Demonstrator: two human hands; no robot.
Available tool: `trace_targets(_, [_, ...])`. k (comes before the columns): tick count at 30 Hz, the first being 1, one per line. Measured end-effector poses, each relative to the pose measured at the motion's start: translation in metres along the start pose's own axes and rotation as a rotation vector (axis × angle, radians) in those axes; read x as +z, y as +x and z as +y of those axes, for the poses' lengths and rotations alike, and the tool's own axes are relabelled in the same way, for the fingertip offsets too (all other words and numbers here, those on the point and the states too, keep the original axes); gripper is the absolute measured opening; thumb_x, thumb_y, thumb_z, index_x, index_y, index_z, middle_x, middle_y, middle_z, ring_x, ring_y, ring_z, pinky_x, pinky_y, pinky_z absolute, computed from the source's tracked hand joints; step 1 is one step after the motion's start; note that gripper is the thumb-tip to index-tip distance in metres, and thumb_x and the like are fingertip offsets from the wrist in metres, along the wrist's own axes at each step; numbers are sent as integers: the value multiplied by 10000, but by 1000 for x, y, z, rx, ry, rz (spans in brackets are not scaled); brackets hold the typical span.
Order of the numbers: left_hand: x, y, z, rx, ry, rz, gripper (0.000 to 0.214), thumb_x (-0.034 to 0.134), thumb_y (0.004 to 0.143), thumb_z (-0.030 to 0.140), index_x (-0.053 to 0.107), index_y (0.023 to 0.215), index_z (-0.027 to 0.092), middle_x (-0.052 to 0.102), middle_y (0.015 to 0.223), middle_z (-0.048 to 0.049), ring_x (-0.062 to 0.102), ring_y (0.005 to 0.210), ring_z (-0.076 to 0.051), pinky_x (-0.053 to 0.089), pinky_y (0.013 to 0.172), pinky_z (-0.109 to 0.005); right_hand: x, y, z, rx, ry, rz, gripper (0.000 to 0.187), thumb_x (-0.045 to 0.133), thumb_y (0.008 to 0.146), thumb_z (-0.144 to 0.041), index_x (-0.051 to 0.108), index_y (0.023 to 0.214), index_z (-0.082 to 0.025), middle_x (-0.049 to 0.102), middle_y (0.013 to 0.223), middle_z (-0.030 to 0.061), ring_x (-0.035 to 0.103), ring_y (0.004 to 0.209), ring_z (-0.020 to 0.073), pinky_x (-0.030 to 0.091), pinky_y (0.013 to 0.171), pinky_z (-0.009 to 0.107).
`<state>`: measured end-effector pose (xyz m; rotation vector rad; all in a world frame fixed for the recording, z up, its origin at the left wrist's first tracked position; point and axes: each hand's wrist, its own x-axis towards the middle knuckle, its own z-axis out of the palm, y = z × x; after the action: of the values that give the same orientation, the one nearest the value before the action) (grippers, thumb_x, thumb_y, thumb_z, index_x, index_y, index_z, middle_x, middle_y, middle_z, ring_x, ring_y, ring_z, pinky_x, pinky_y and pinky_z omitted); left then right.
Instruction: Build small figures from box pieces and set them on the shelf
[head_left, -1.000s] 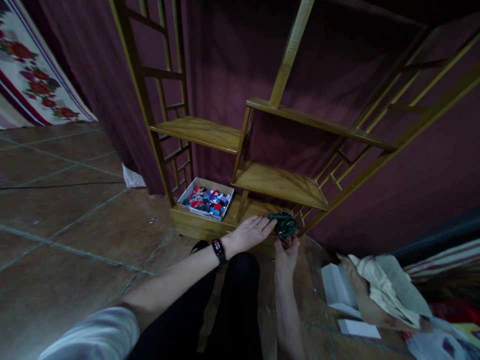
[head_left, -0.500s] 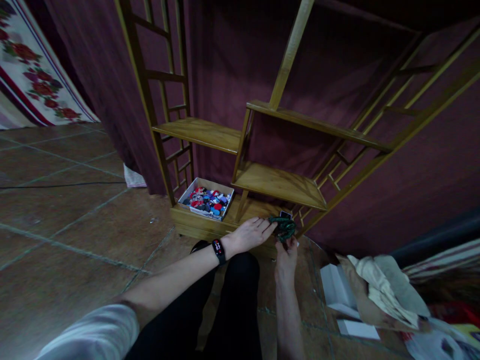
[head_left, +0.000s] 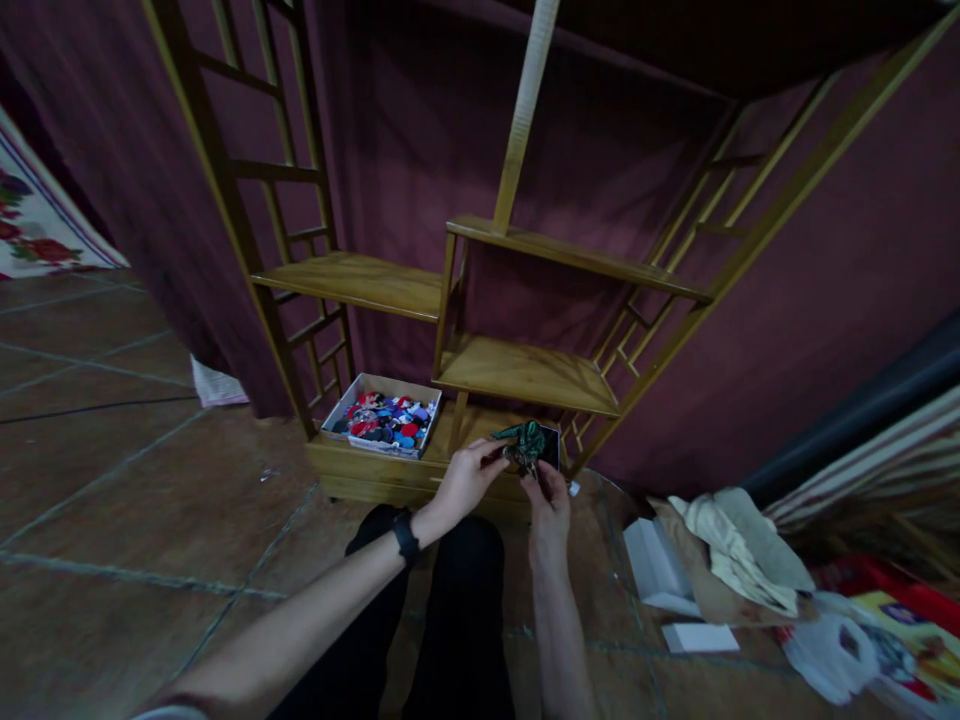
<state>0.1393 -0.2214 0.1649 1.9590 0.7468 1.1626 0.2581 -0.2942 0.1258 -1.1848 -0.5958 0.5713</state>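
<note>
Low at the wooden shelf unit (head_left: 529, 374), a dark green object (head_left: 529, 438) is between the two hands, the left hand (head_left: 466, 482) pinching its near-left side and the right hand (head_left: 551, 505) closing fingertips at its lower edge. Handling looks under way, with the object not set down; how much is left cannot be told. Leftward, an open box (head_left: 382, 449) of coloured discs rests on the base, touched by neither hand.
</note>
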Motion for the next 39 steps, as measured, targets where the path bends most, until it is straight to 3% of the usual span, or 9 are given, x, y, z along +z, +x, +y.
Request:
trace_targets(4, [6, 3, -11, -236, -310, 81, 327, 693, 662, 259, 682, 972, 158, 658, 777, -35, 587, 679, -143, 462, 662, -253, 2, 1, -2, -18, 5, -8, 393, 647, 663, -318, 585, 1025, -179, 618, 1029, 58, 562, 947, 185, 413, 889, 362])
trace_targets(8, [8, 2, -13, -347, -492, 103, 337, 747, 580, 244, 685, 893, 137, 659, 747, -26, 582, 645, -120, 454, 646, -240, 5, 1, -3, -16, -1, -10, 380, 638, 662, -307, 581, 1014, -174, 618, 1018, 61, 563, 938, 185, 408, 890, 360])
trace_targets(15, [7, -2, 4, -356, -525, 102, 308, 755, 566, 248, 680, 846, 144, 646, 712, -8, 571, 629, -104, 449, 625, -222, 11, 2, -3, 4, -11, 3, 370, 642, 653, -298, 567, 988, -160, 614, 971, 58, 563, 888, 168, 419, 864, 335])
trace_targets(22, [6, -7, 20, -390, -518, 55, 306, 745, 586, 291, 669, 841, 139, 632, 702, -7, 523, 543, -85, 391, 487, -192, 14, 5, 1, 9, -18, 24, 362, 662, 639, -322, 549, 945, -162, 618, 888, 37, 565, 808, 151, 440, 799, 310])
trace_targets(34, [-4, -13, 29, -467, -605, 27, 363, 756, 590, 305, 674, 902, 140, 648, 775, -33, 550, 620, -106, 440, 585, -222, 12, -2, -10, 6, -2, -33, 358, 619, 709, -357, 562, 1008, -169, 617, 876, 34, 549, 725, 130, 460, 689, 271])
trace_targets(39, [-8, -17, 25, -512, -675, 8, 394, 731, 637, 332, 668, 976, 143, 668, 852, -66, 579, 712, -131, 446, 628, -223, 11, -5, -12, 15, 45, -42, 369, 617, 716, -358, 577, 1035, -177, 629, 968, 54, 575, 811, 155, 470, 719, 288])
